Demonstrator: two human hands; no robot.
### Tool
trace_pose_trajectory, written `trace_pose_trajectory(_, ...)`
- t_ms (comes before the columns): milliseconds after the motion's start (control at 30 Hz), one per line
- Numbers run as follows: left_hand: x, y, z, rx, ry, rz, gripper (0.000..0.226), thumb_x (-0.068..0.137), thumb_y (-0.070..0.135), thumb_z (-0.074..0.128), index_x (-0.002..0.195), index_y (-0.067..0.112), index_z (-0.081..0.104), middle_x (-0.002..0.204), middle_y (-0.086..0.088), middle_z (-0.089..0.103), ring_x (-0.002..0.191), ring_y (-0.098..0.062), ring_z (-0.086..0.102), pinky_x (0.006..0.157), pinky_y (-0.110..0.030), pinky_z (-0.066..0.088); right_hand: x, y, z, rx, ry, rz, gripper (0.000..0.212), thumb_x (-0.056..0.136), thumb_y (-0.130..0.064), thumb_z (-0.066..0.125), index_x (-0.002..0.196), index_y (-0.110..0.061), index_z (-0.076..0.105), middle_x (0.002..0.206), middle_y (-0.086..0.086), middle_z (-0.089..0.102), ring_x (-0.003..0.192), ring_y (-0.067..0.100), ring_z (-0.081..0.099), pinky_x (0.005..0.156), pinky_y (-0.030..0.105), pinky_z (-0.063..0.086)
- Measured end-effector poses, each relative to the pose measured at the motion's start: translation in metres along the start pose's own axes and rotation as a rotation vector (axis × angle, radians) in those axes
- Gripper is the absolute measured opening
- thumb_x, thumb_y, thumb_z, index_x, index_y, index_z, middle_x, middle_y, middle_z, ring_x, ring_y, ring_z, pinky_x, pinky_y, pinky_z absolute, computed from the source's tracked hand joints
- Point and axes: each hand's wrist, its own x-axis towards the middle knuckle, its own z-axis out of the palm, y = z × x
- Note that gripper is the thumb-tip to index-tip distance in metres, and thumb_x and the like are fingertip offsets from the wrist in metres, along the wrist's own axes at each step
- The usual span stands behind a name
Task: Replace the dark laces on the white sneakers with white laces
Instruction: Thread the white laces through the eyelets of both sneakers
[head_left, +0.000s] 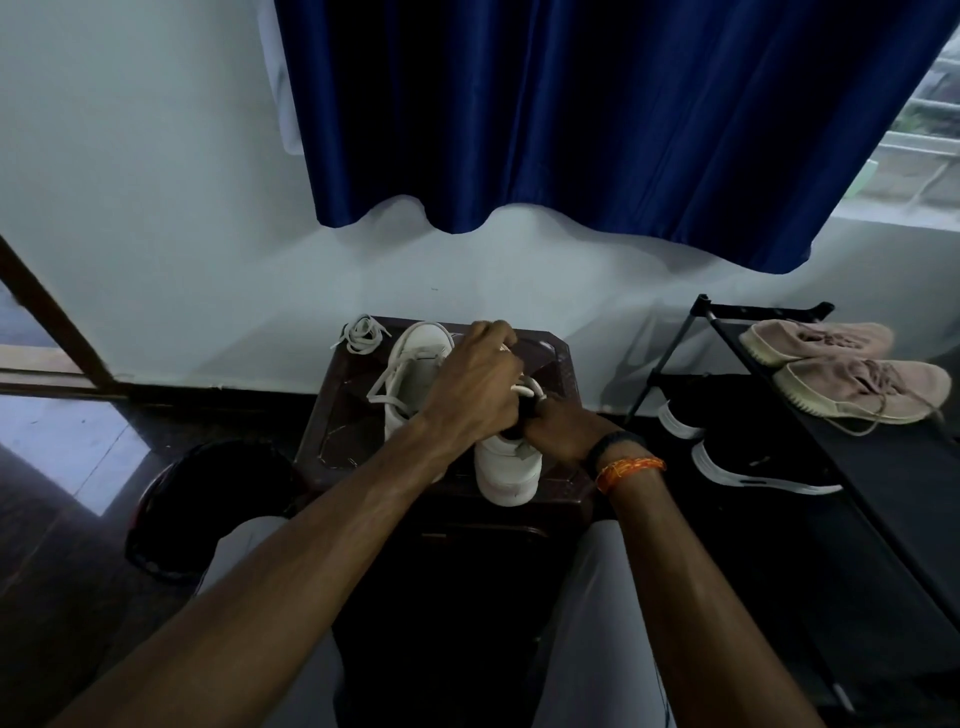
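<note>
Two white sneakers stood on a dark brown stool (332, 415) against the wall. The left sneaker (415, 364) sat toe-away, its white lace (387, 384) trailing loose down its side. The right sneaker (506, 467) pointed its heel toward the camera; most of its upper was hidden under both hands. The left hand (470, 384) curled over the lacing area, fingers apparently pinching a white lace end (524, 387), though the grip itself was covered. The right hand (558, 428) was clenched around the shoe's collar, its fingers largely out of sight behind the left hand. A loose bundle of laces (362, 333) lay at the stool's 11 o'clock corner; its colour was hard to judge in the dim light. At 3 o'clock, a black rack (883, 467) held pinkish shoes (841, 364).
</note>
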Motion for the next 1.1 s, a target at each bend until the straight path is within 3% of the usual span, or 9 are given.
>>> trace_pose_trajectory(67, -0.004, -0.001, 0.005, -0.005, -0.017, -0.005, 0.01, 0.073, 0.008, 0.07, 0.083, 0.009, 0.068, 0.107, -0.007, 0.061, 0.103, -0.027, 0.055, 0.07, -0.039, 0.053, 0.0, 0.003, 0.0, 0.016, 0.062, -0.011, 0.029, 0.1, -0.022, 0.049, 0.118, -0.01, 0.067, 0.124, 0.013, 0.066, 0.111, 0.028, 0.059, 0.091, 0.032, 0.047)
trace_pose_trajectory(133, -0.008, -0.002, 0.009, -0.029, -0.002, 0.003, 0.009, 0.078, 0.01, 0.067, 0.087, 0.009, 0.064, 0.098, -0.007, 0.061, 0.097, -0.029, 0.057, 0.065, -0.043, 0.054, -0.004, 0.008, -0.003, 0.051, 0.127, -0.047, 0.022, 0.094, -0.023, 0.058, 0.107, -0.017, 0.074, 0.107, 0.002, 0.07, 0.096, 0.019, 0.06, 0.075, 0.022, 0.046)
trace_pose_trajectory(233, -0.009, -0.002, 0.01, -0.058, 0.032, 0.004, 0.01, 0.079, 0.01, 0.066, 0.087, 0.008, 0.061, 0.092, -0.009, 0.062, 0.093, -0.033, 0.059, 0.062, -0.046, 0.055, -0.015, 0.016, -0.011, 0.203, 0.381, -0.06, 0.013, 0.079, -0.014, 0.076, 0.087, -0.024, 0.08, 0.087, -0.009, 0.075, 0.085, 0.008, 0.067, 0.078, 0.023, 0.053)
trace_pose_trajectory(333, -0.01, -0.002, 0.011, -0.048, 0.056, 0.011, 0.015, 0.076, 0.004, 0.066, 0.089, 0.008, 0.061, 0.092, -0.007, 0.061, 0.094, -0.03, 0.057, 0.062, -0.046, 0.056, -0.018, 0.022, -0.012, 0.308, 0.606, -0.009, 0.021, 0.067, -0.01, 0.084, 0.077, -0.023, 0.072, 0.078, -0.01, 0.073, 0.076, 0.007, 0.069, 0.071, 0.029, 0.059)
trace_pose_trajectory(467, -0.008, -0.001, 0.011, -0.043, 0.055, -0.001, 0.015, 0.074, 0.003, 0.066, 0.088, 0.007, 0.062, 0.094, -0.007, 0.061, 0.097, -0.029, 0.055, 0.06, -0.042, 0.055, -0.013, 0.021, -0.01, 0.322, 0.623, -0.037, 0.024, 0.065, -0.007, 0.087, 0.08, -0.022, 0.076, 0.077, -0.01, 0.074, 0.075, 0.006, 0.071, 0.069, 0.022, 0.058)
trace_pose_trajectory(600, -0.003, -0.003, 0.005, -0.093, 0.005, -0.038, 0.016, 0.075, 0.003, 0.066, 0.076, 0.013, 0.053, 0.085, -0.004, 0.054, 0.09, -0.027, 0.053, 0.064, -0.033, 0.04, -0.009, 0.016, -0.006, 0.165, 0.667, -0.064, 0.019, 0.066, -0.009, 0.085, 0.074, -0.026, 0.079, 0.078, -0.009, 0.074, 0.074, 0.008, 0.068, 0.068, 0.023, 0.053)
trace_pose_trajectory(733, 0.005, -0.005, -0.001, -0.158, -0.06, -0.064, 0.03, 0.071, 0.003, 0.068, 0.066, 0.018, 0.043, 0.078, 0.003, 0.045, 0.08, -0.024, 0.053, 0.067, -0.037, 0.046, -0.003, 0.009, -0.004, 0.055, 0.74, -0.029, 0.021, 0.067, -0.011, 0.079, 0.064, -0.027, 0.067, 0.083, -0.008, 0.06, 0.075, 0.016, 0.059, 0.064, 0.024, 0.041)
trace_pose_trajectory(867, 0.009, -0.008, 0.0, -0.196, -0.097, -0.127, 0.026, 0.07, 0.003, 0.07, 0.062, 0.014, 0.048, 0.083, -0.003, 0.054, 0.078, -0.019, 0.052, 0.065, -0.033, 0.044, 0.008, 0.006, 0.003, 0.061, 0.79, -0.015, 0.016, 0.074, -0.01, 0.07, 0.081, -0.019, 0.058, 0.085, -0.005, 0.058, 0.076, 0.024, 0.059, 0.062, 0.029, 0.039)
trace_pose_trajectory(1100, 0.011, -0.015, -0.002, -0.265, -0.14, -0.125, 0.012, 0.068, 0.005, 0.073, 0.064, 0.006, 0.062, 0.094, -0.006, 0.063, 0.087, -0.021, 0.061, 0.072, -0.044, 0.053, 0.022, -0.002, 0.007, -0.126, 0.616, 0.195, 0.025, 0.083, -0.024, 0.067, 0.107, -0.016, 0.061, 0.105, 0.013, 0.067, 0.093, 0.038, 0.067, 0.067, 0.035, 0.047)
